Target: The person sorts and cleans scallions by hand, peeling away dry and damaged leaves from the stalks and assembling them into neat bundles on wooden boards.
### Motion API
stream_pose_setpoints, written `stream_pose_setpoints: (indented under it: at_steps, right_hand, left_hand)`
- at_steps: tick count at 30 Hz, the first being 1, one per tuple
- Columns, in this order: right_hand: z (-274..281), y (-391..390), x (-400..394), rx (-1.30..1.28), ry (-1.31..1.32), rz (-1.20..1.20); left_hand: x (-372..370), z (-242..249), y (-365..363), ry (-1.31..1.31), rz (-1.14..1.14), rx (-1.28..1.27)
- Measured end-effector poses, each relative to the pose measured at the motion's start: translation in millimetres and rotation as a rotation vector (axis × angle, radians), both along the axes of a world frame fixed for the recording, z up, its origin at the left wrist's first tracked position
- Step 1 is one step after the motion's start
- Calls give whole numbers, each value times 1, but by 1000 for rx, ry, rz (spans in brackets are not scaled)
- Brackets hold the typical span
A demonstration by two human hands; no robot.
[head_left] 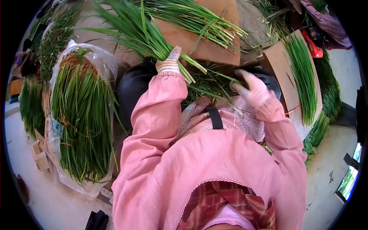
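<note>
While the left hand (pixel 168 64) has its fingers wrapped round a bunch of green stalks (pixel 149 42) by the left edge of the brown board (pixel 219 56), pale ends angled right, the right hand (pixel 251 89) is half-curled at a thin blade (pixel 223 76); cannot tell whether its fingers pinch it. Second bunch (pixel 195 23) lies on the board, ends toward right edge.

You had two hands in view: one left hand (pixel 168 65) and one right hand (pixel 252 87). You had one held bunch (pixel 158 43), two stalk-bearing boards (one brown board (pixel 218 55), one tan board (pixel 281 63)), one plastic bag (pixel 107 63) and one black strap (pixel 215 118).
</note>
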State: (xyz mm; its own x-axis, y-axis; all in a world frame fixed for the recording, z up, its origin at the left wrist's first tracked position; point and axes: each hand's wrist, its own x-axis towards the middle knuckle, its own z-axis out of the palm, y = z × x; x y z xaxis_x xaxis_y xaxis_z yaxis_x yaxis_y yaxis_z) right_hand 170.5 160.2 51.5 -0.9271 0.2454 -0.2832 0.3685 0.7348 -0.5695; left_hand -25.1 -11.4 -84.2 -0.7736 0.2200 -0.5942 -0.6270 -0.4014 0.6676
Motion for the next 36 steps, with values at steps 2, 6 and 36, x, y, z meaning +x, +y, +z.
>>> stream_pose_setpoints:
  at_steps: [2, 6, 36]
  right_hand:
    - [-8, -16, -26, 109, 200, 132]
    - [-42, -46, -60, 43, 181, 201]
    - [-70, -4, -15, 148, -487, 510]
  left_hand:
    - [6, 17, 11, 25, -184, -416]
    - [21, 25, 18, 77, -160, -186]
    - [2, 62, -32, 393, 90, 557]
